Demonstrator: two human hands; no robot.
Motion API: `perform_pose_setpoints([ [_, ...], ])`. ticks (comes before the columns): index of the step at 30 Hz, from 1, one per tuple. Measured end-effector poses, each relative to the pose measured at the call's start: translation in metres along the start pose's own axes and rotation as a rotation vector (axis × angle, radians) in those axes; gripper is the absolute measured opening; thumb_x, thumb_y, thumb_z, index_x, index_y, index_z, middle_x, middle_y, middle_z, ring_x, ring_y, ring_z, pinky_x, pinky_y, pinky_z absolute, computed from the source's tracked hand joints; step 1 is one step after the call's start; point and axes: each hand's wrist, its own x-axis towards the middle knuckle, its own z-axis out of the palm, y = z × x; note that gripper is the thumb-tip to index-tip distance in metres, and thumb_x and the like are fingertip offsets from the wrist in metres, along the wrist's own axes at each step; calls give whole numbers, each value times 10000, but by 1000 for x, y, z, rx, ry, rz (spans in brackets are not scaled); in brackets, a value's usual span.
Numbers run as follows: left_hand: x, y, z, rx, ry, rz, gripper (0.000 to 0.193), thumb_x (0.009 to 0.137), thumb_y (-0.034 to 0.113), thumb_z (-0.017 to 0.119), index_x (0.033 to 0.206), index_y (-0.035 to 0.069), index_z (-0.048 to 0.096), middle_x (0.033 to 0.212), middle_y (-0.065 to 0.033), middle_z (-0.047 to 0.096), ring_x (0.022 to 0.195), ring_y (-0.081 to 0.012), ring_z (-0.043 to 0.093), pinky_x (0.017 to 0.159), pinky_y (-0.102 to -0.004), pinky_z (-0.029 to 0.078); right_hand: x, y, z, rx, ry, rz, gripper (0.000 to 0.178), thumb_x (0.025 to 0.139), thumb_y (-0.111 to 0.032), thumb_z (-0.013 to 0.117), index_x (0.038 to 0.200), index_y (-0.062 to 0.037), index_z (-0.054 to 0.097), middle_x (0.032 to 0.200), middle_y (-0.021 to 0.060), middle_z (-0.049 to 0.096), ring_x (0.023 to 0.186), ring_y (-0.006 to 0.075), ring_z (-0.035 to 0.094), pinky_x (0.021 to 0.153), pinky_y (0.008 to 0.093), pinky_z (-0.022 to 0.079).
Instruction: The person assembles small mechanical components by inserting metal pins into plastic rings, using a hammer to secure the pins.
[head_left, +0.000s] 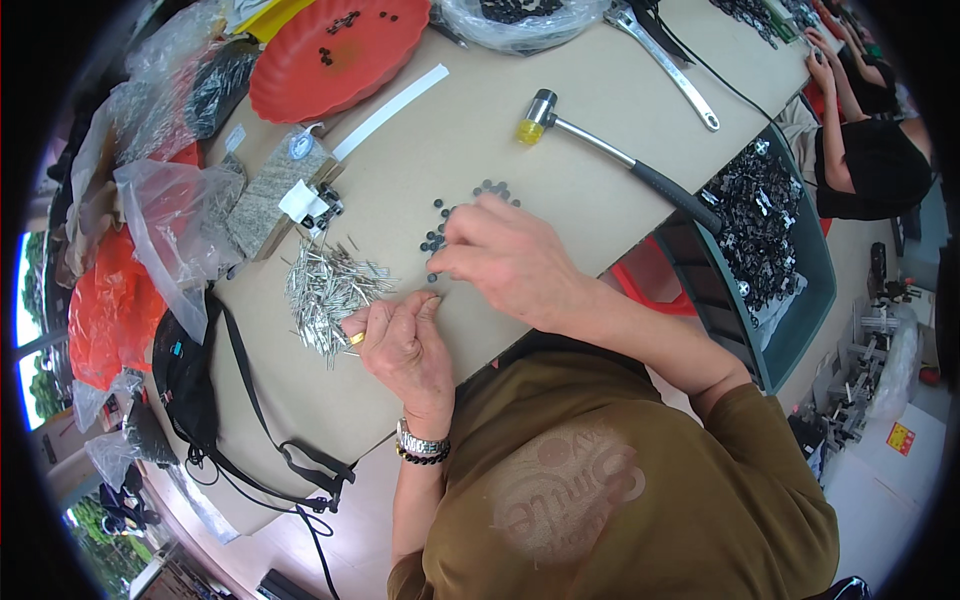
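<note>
Over the table's near edge, my left hand has its fingers curled closed, with thumb and forefinger pinched together. Whatever it may hold is too small to make out. A loose pile of thin silver metal pins lies just left of it. My right hand reaches in from the right, its fingers bent and pinched above the tabletop. Its grasp is hidden from view. Several small round black pieces are scattered around its fingertips, some partly covered by the hand.
A yellow-faced hammer and a wrench lie beyond my hands. A red scalloped tray stands far left, near a grey block. A black strapped bag lies left. Right stands a green bin of black parts; a co-worker sits beyond.
</note>
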Motion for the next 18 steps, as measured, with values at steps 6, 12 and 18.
perform_pose_setpoints([
  [6,-6,-1,-6,-12,6,-31,166,716,-11,825,829,94,762,713,-13,546,780,-225,472,760,-341,401,16,6,17,-136,-188,-210,71,731,-133,685,790,-93,684,876,8,524,858,200,531,671,325,484],
  [12,-8,-4,-7,-53,23,-41,173,708,-12,833,831,81,754,723,-19,574,777,-227,487,739,-349,407,16,6,19,-159,-195,-234,77,747,-138,699,766,-92,640,874,24,534,875,212,543,688,335,489],
  [18,-10,-6,-3,-59,31,-52,174,715,-17,824,853,56,746,743,-35,587,786,-245,506,750,-364,418,8,-8,19,68,-156,-133,88,795,-119,732,838,-80,665,827,39,628,837,235,603,690,365,515],
])
